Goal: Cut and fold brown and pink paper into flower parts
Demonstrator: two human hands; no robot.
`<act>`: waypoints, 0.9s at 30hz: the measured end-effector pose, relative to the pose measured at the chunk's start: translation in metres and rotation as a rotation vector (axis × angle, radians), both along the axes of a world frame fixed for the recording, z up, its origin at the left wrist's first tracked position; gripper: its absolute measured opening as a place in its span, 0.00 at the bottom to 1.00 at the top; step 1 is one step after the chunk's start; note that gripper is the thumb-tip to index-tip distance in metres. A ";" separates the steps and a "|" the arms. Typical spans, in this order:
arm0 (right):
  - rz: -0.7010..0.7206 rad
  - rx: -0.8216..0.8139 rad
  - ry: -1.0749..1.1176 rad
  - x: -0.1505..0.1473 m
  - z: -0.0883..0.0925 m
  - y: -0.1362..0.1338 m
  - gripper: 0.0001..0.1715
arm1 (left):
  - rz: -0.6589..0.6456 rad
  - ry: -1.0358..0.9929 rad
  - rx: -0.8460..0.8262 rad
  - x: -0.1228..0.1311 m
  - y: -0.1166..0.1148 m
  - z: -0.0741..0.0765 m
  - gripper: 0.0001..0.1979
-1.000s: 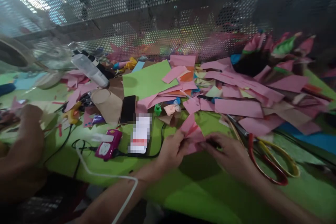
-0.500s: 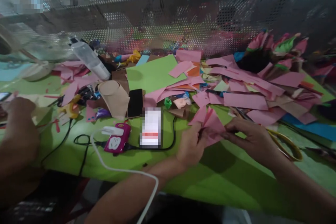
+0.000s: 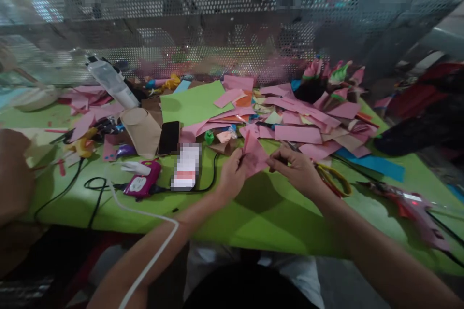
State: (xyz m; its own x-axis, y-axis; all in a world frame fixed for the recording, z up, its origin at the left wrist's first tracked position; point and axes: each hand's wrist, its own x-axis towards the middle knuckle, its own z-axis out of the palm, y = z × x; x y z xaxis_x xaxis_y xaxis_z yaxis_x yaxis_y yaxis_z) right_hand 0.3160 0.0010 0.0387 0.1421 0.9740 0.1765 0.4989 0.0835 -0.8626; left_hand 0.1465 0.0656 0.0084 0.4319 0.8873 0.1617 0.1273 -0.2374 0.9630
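Note:
A folded piece of pink paper (image 3: 255,157) is held up over the near part of the table. My left hand (image 3: 232,176) grips it from the left, thumb on the near side. On the other side, the thumb and fingers of my right hand (image 3: 293,166) are pinched together at the paper's right corner. Whether that pinch is closed on the corner or on something small beside it is hard to see. Yellow-handled scissors (image 3: 335,181) lie beside my right wrist, their blades partly hidden behind the hand.
Pink paper scraps (image 3: 297,133) and a green sheet (image 3: 195,101) cover the back. A glue gun (image 3: 413,207) lies at right. Left are a lit phone (image 3: 186,169), a dark phone (image 3: 169,137), a magenta power strip (image 3: 143,178) and a bottle (image 3: 112,82). Another person's arm (image 3: 14,174) rests far left.
The view has swung right, bringing the glue gun into sight. The pink paper now looks narrower and more upright between my hands, which stay on it.

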 end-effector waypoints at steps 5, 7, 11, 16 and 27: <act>-0.040 -0.013 0.122 0.004 -0.002 0.002 0.21 | -0.016 0.036 0.012 0.007 0.004 0.014 0.12; -0.042 -0.027 0.220 0.006 -0.005 0.004 0.19 | -0.014 0.058 0.012 0.009 0.006 0.015 0.12; -0.034 -0.069 0.402 0.006 -0.011 0.007 0.20 | -0.059 0.055 -0.030 0.010 0.009 0.009 0.10; -0.131 -0.087 0.385 0.007 -0.018 0.005 0.19 | -0.195 0.017 -0.062 0.003 0.015 0.006 0.08; -0.185 -0.071 0.395 0.003 -0.024 0.005 0.21 | -0.220 -0.126 -0.403 0.001 0.017 0.002 0.07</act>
State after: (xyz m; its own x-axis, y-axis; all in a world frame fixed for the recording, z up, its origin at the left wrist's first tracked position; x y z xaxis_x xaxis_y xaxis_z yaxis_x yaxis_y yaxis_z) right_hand 0.3187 0.0059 0.0149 0.3586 0.9334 0.0076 0.1310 -0.0422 -0.9905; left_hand 0.1472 0.0825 0.0100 0.6159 0.7796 -0.1132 -0.0083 0.1501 0.9886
